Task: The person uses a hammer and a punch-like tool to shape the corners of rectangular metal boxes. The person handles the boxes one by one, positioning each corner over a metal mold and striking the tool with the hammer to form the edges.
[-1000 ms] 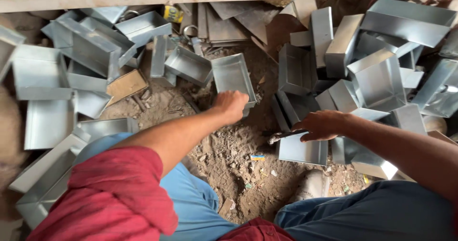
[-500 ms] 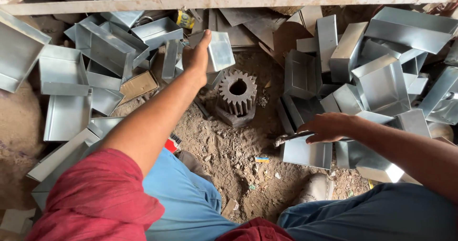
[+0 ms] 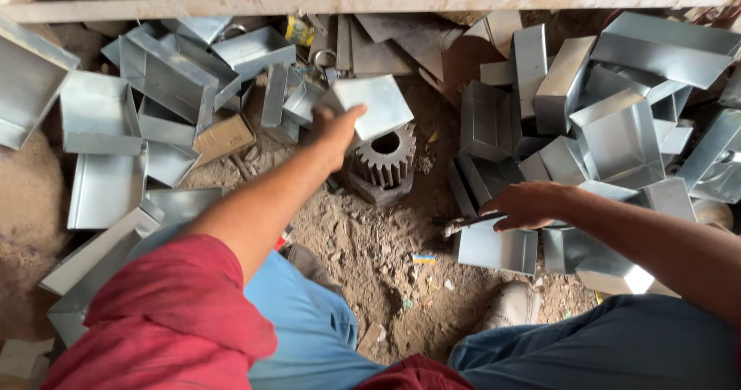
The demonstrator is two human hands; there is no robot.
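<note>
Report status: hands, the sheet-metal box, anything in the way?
Left hand gripping sheet-metal box above the gear. Right hand resting on tool. Loose boxes crowd both sides.

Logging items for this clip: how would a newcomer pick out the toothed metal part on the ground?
Start at the bare dirt patch between the two heaps of sheet-metal boxes. At its upper edge, just below the box held in the left hand, sits a dark gear wheel. It alone is round, toothed, rusty, with a centre hole.

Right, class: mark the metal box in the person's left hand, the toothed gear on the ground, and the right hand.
metal box (image 3: 378, 103), head view, on its flat pale face.
toothed gear (image 3: 386, 157), head view, on its toothed rim.
right hand (image 3: 532, 205), head view, on its back.
</note>
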